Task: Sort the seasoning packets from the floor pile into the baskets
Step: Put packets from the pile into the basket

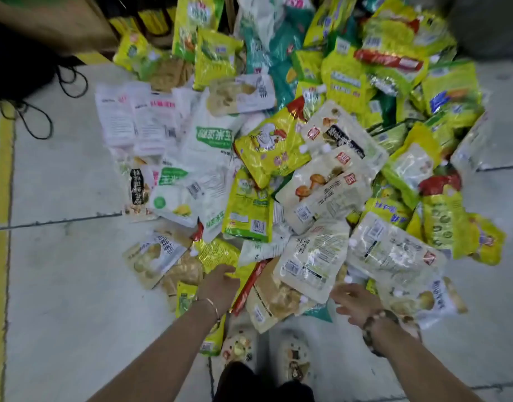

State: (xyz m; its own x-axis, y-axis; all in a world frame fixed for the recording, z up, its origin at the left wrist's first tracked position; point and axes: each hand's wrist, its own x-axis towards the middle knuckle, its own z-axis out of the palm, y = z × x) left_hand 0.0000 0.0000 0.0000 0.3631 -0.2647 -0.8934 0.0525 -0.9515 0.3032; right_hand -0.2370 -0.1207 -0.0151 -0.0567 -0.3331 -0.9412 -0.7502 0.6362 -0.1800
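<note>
A big pile of seasoning packets (293, 146) covers the floor in front of me: yellow-green ones, white ones with mushroom pictures, white ones with green labels. My left hand (219, 285) reaches into the near edge of the pile, its fingers on a shiny yellow packet (217, 252); whether they grip it I cannot tell. My right hand (353, 304) hovers with fingers spread just below a white packet (310, 264), holding nothing. No basket is in view.
My two patterned slippers (266, 352) stand at the pile's near edge. A black bag with cords (20, 68) lies at the far left beside a cardboard box (61, 18). A yellow floor line (1, 227) runs down the left. Bare grey floor (75, 271) lies to the left.
</note>
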